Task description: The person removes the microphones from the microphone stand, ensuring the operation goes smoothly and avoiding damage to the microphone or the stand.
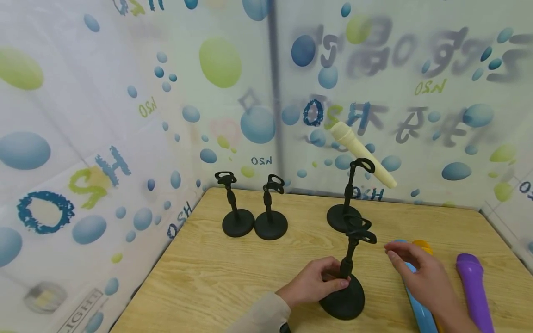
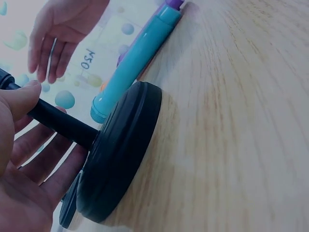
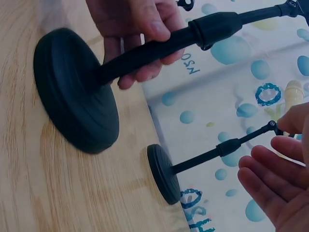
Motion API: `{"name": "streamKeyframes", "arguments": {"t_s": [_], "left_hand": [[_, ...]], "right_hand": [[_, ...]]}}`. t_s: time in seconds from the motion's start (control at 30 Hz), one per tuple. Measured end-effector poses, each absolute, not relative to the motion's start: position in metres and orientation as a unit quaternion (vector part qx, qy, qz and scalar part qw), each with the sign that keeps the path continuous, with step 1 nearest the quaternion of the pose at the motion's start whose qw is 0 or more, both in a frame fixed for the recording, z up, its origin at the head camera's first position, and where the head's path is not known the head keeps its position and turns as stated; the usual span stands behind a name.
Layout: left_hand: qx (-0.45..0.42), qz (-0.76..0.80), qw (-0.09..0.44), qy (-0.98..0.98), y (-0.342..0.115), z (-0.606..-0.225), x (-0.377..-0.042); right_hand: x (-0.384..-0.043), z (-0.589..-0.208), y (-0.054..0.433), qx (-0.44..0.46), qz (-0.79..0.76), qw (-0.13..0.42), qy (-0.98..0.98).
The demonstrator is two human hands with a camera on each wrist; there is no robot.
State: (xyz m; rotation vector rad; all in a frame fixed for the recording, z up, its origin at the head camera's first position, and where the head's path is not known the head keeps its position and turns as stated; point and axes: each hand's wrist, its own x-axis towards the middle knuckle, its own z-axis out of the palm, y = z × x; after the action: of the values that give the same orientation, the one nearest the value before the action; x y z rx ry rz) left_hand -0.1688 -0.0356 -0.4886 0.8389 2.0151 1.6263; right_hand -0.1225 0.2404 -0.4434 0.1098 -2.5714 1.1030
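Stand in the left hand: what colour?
Black. The head view shows the stand best, from base to clip.

Pale curtain point(image 1: 175, 27) here, hanging behind the table point(image 1: 200, 273) and down both sides, and it's covered in blue and green bubbles point(image 1: 220, 62)! H2O lettering point(image 1: 85, 188) runs backwards across it, while big grey characters point(image 1: 370, 48) show blurred at the upper right. A dark vertical strip point(image 1: 274, 69) cuts straight down the back. And below, that light wooden table, grain showing, its far edge right up by the curtain, everything under soft, pale light in the head view.
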Motion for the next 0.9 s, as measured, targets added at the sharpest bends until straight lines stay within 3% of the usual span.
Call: {"name": "streamKeyframes", "arguments": {"t_s": [0.27,0.53,0.9], "left_hand": [[0.299,0.579,0.207,0.729,-0.036,-0.488,-0.169],[0.299,0.582,0.21,0.727,-0.036,-0.489,-0.17],[0.296,0.581,0.214,0.727,-0.035,-0.488,-0.169]], "right_hand": [[-0.123,-0.441,0.223,0.071,0.431,0.141,-0.889],[-0.123,-0.441,0.21,0.123,0.466,0.168,-0.86],[-0.119,-0.445,0.2,0.191,0.511,0.149,-0.825]]}}
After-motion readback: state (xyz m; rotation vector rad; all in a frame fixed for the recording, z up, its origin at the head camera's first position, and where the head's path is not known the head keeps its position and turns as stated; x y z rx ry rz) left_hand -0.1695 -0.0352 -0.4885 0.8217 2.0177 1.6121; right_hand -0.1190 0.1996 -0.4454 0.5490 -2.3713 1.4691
